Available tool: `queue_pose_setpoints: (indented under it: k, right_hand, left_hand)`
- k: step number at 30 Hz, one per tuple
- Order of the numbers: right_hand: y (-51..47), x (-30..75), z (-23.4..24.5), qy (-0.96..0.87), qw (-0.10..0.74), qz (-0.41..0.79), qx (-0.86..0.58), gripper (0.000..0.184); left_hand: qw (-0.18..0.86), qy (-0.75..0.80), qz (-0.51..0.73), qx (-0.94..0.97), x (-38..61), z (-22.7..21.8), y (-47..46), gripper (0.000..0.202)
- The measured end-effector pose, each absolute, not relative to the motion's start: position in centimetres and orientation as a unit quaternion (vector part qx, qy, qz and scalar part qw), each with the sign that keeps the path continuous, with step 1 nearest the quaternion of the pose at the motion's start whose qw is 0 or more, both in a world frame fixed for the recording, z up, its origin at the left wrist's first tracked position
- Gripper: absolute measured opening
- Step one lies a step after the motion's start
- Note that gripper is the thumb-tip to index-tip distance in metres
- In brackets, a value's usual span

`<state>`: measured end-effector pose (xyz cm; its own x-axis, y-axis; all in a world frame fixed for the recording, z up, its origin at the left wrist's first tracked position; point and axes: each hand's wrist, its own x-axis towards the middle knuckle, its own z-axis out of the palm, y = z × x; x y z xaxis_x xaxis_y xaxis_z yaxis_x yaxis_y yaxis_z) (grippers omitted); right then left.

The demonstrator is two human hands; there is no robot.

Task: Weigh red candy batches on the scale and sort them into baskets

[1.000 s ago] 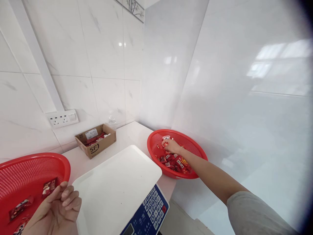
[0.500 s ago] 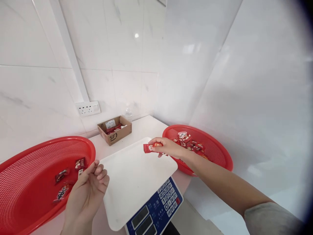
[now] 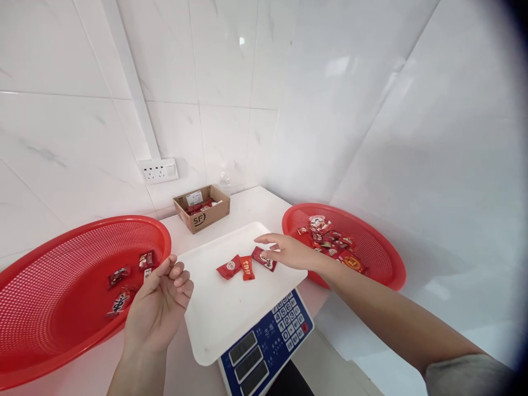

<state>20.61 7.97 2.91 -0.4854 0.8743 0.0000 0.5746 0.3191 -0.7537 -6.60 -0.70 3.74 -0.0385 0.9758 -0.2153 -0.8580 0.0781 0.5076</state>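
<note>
A white tray [image 3: 220, 319] sits on a blue electronic scale [image 3: 268, 338]. Three red-wrapped candies lie on it: a dark red candy [image 3: 229, 268], an orange-red candy [image 3: 247, 268] and a candy with white lettering [image 3: 263, 258]. Over the tray's right part, my right hand [image 3: 291, 252] is open, fingers stretched out just above the lettered candy. My left hand [image 3: 160, 308] is turned palm up by the tray's left edge, fingers loosely curled and holding nothing. It is beside the left red basket [image 3: 61, 286], where several wrapped candies [image 3: 119, 275] lie.
A right red basket [image 3: 383, 264] holds a pile of wrapped candies [image 3: 332, 239]. Behind the tray stands a small cardboard box [image 3: 210, 216] with red packets inside, and a clear bottle [image 3: 225, 182] is behind it. A wall socket [image 3: 159, 171] is above the white table [image 3: 251, 203].
My right hand has let go of the red-wrapped candies, and three now lie on the tray. Its fingers have opened. My left hand keeps its curled pose; the view has shifted slightly.
</note>
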Motion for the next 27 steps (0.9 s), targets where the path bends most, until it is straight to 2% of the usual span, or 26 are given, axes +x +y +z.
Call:
queue_pose_setpoints:
  k: [3, 7, 10, 12, 15, 18, 20, 23, 27]
  right_hand:
    - [6.9, 20.4, 2.9, -0.816, 0.18, 0.33, -0.438, 0.034]
    - [5.7, 19.5, 2.7, -0.868, 0.094, 0.273, -0.405, 0.047]
    - [5.0, 18.9, 2.8, -0.88, 0.042, 0.258, -0.398, 0.047]
    - [4.7, 19.0, 3.2, -0.886, 0.043, 0.26, -0.382, 0.043]
    - [4.7, 20.5, 4.0, -0.881, 0.09, 0.251, -0.391, 0.039]
    - [5.4, 23.9, 4.5, -0.84, 0.147, 0.188, -0.487, 0.039]
    - [6.0, 27.1, 4.3, -0.796, 0.14, 0.125, -0.575, 0.041]
    - [6.5, 32.2, 2.6, -0.708, 0.025, 0.074, -0.702, 0.047]
    - [6.7, 37.0, -0.7, -0.673, -0.078, 0.144, -0.722, 0.057]
  left_hand:
    - [0.687, 0.261, 0.669, 0.112, -6.6, 3.7, -0.7, 0.024]
    - [0.689, 0.259, 0.667, 0.112, -6.5, 3.5, -0.7, 0.025]
    - [0.691, 0.26, 0.665, 0.11, -6.5, 3.5, -0.7, 0.025]
    - [0.691, 0.261, 0.665, 0.111, -6.4, 3.4, -0.6, 0.025]
    - [0.691, 0.262, 0.664, 0.114, -6.4, 3.4, -0.5, 0.025]
    - [0.691, 0.263, 0.663, 0.113, -6.5, 3.4, -0.4, 0.025]
    - [0.691, 0.265, 0.664, 0.11, -6.5, 3.4, -0.4, 0.025]
    - [0.688, 0.268, 0.665, 0.109, -6.6, 3.5, -0.4, 0.025]
    - [0.685, 0.269, 0.669, 0.109, -6.7, 3.6, -0.5, 0.025]
